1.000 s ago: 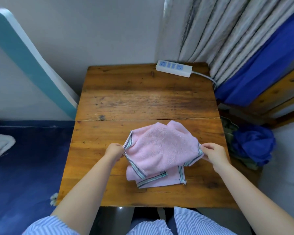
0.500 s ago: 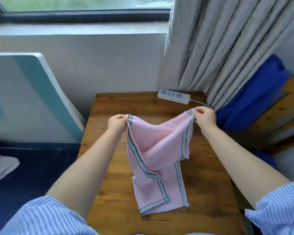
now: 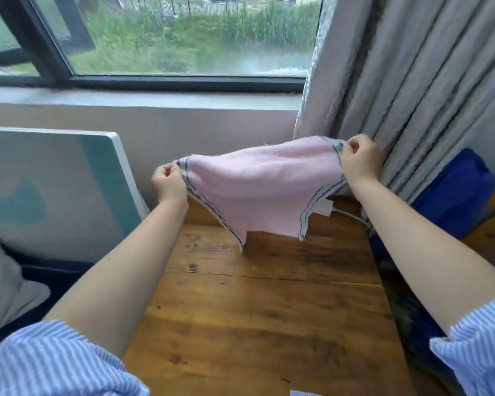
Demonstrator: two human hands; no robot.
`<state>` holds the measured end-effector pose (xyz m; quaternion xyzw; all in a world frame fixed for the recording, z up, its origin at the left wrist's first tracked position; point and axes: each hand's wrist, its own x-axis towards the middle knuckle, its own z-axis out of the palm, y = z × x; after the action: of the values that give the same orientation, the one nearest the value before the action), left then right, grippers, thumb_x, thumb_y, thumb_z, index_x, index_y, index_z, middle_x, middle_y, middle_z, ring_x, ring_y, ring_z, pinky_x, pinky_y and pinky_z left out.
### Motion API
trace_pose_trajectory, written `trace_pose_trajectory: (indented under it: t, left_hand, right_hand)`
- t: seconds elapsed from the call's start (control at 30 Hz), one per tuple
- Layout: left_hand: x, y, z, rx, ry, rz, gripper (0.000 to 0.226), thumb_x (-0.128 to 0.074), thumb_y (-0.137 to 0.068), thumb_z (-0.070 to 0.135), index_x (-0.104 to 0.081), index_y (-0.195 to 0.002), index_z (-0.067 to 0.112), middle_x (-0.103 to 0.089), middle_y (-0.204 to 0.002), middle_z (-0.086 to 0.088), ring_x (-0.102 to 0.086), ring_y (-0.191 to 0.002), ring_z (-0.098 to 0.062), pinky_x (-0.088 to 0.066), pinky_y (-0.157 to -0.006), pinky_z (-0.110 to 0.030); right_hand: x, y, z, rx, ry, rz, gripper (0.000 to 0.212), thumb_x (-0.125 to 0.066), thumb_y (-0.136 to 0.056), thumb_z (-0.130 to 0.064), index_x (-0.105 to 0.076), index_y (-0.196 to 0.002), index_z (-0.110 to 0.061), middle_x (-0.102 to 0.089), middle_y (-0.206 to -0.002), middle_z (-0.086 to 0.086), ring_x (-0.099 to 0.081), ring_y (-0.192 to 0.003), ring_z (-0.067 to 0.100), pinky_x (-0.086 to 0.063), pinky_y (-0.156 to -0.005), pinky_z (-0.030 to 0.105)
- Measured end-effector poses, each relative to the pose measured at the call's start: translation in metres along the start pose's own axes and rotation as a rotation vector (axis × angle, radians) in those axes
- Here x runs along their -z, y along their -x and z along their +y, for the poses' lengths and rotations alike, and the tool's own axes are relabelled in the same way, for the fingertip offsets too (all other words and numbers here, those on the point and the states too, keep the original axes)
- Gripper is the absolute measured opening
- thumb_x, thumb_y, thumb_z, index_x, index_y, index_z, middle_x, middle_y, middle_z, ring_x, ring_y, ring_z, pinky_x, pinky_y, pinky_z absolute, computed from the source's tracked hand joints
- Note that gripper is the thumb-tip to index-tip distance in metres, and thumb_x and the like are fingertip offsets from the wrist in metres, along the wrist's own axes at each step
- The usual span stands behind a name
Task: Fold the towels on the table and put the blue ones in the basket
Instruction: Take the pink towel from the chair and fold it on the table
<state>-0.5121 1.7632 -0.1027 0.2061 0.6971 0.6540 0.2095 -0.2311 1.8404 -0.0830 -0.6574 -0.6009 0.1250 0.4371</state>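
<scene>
A pink towel [image 3: 262,187] with grey striped borders hangs spread in the air above the far end of the wooden table [image 3: 269,310]. My left hand [image 3: 169,182] pinches its left top corner. My right hand [image 3: 359,157] pinches its right top corner, slightly higher. The towel's lower edge dangles clear of the tabletop. No blue towel lies on the table and no basket shows in this view.
A white power strip [image 3: 325,207] with its cable lies at the table's far right, partly behind the towel. Grey curtains [image 3: 406,90] hang at the right, a blue cloth [image 3: 452,195] beside them. A white and teal board [image 3: 55,184] leans at the left under the window.
Both hands have lifted the pink towel off the table, raised it and pulled it wide. The view has tilted up toward the window.
</scene>
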Motion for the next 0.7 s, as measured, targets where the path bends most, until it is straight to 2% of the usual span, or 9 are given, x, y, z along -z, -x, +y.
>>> trace_pose_trajectory:
  t: [0.1, 0.17, 0.23, 0.3, 0.37, 0.43, 0.53, 0.63, 0.7]
  left_hand:
    - [0.015, 0.004, -0.041, 0.007, -0.476, -0.210, 0.022, -0.048, -0.089, 0.010, -0.067, -0.082, 0.000, -0.058, -0.082, -0.012, -0.050, -0.081, -0.021, -0.038, -0.068, -0.025]
    - [0.028, 0.017, -0.078, 0.038, -0.797, -0.377, 0.025, -0.047, -0.088, 0.007, -0.069, -0.081, -0.003, -0.062, -0.090, -0.024, -0.057, -0.087, -0.034, -0.044, -0.074, -0.031]
    - [0.040, 0.037, -0.115, 0.121, -1.170, -0.651, 0.027, -0.043, -0.089, 0.007, -0.067, -0.088, -0.006, -0.067, -0.096, -0.021, -0.062, -0.088, -0.033, -0.048, -0.076, -0.033]
    - [0.054, 0.062, -0.143, 0.230, -1.487, -0.925, 0.026, -0.040, -0.092, 0.008, -0.058, -0.076, -0.002, -0.068, -0.098, -0.014, -0.059, -0.071, -0.027, -0.048, -0.063, -0.030]
    - [0.066, 0.084, -0.162, 0.381, -1.573, -1.080, 0.014, -0.046, -0.091, 0.005, -0.058, -0.088, -0.001, -0.064, -0.111, -0.015, -0.050, -0.061, -0.020, -0.041, -0.052, -0.023]
    - [0.077, 0.101, -0.180, 0.501, -1.638, -1.205, 0.029, -0.050, -0.090, 0.005, -0.056, -0.118, -0.002, -0.061, -0.107, -0.014, -0.050, -0.067, -0.019, -0.043, -0.056, -0.023]
    - [0.087, 0.117, -0.190, 0.638, -1.744, -1.360, 0.038, -0.047, -0.095, 0.013, -0.046, -0.129, -0.004, -0.057, -0.096, -0.013, -0.052, -0.072, -0.021, -0.049, -0.069, -0.028]
    - [0.086, 0.113, -0.193, 0.538, -1.759, -1.364, 0.037, -0.042, -0.097, 0.019, -0.044, -0.127, -0.003, -0.059, -0.107, -0.012, -0.048, -0.088, -0.021, -0.046, -0.085, -0.032]
    - [0.082, 0.102, -0.197, 0.364, -1.759, -1.328, 0.025, -0.037, -0.098, 0.018, -0.054, -0.110, 0.004, -0.051, -0.080, -0.005, -0.043, -0.088, -0.020, -0.043, -0.084, -0.029]
  right_hand:
    - [-0.009, 0.041, 0.043, -0.118, 0.073, -0.117, 0.019, -0.043, -0.089, -0.007, -0.060, -0.090, 0.001, -0.063, -0.096, 0.023, -0.055, -0.088, 0.036, -0.036, -0.065, 0.031]
    - [-0.015, 0.083, 0.081, -0.246, 0.187, -0.263, 0.018, -0.043, -0.087, -0.007, -0.055, -0.074, -0.007, -0.060, -0.087, 0.019, -0.052, -0.080, 0.033, -0.035, -0.062, 0.029]
    - [-0.018, 0.125, 0.116, -0.353, 0.308, -0.441, 0.018, -0.042, -0.087, -0.006, -0.052, -0.072, -0.009, -0.058, -0.085, 0.016, -0.049, -0.075, 0.028, -0.033, -0.061, 0.027]
    - [-0.017, 0.163, 0.144, -0.451, 0.467, -0.632, 0.015, -0.043, -0.089, -0.009, -0.054, -0.080, -0.007, -0.055, -0.084, 0.012, -0.048, -0.072, 0.025, -0.034, -0.059, 0.025]
    - [-0.016, 0.193, 0.162, -0.540, 0.597, -0.829, 0.015, -0.044, -0.091, -0.012, -0.053, -0.080, -0.007, -0.054, -0.080, 0.009, -0.051, -0.066, 0.022, -0.036, -0.053, 0.024]
    - [-0.016, 0.216, 0.175, -0.638, 0.668, -0.975, 0.020, -0.043, -0.090, -0.008, -0.049, -0.071, -0.007, -0.051, -0.072, 0.008, -0.049, -0.058, 0.018, -0.036, -0.046, 0.022]
    - [-0.015, 0.231, 0.179, -0.691, 0.803, -1.160, 0.023, -0.044, -0.088, -0.007, -0.048, -0.066, -0.007, -0.049, -0.063, 0.007, -0.047, -0.050, 0.015, -0.036, -0.043, 0.019]
    - [-0.017, 0.232, 0.177, -0.693, 0.867, -1.226, 0.024, -0.046, -0.087, -0.009, -0.049, -0.063, -0.008, -0.052, -0.062, 0.005, -0.048, -0.051, 0.014, -0.037, -0.044, 0.018]
    - [-0.021, 0.231, 0.177, -0.672, 0.866, -1.170, 0.021, -0.048, -0.087, -0.011, -0.049, -0.066, -0.010, -0.050, -0.066, 0.003, -0.047, -0.054, 0.014, -0.036, -0.045, 0.019]
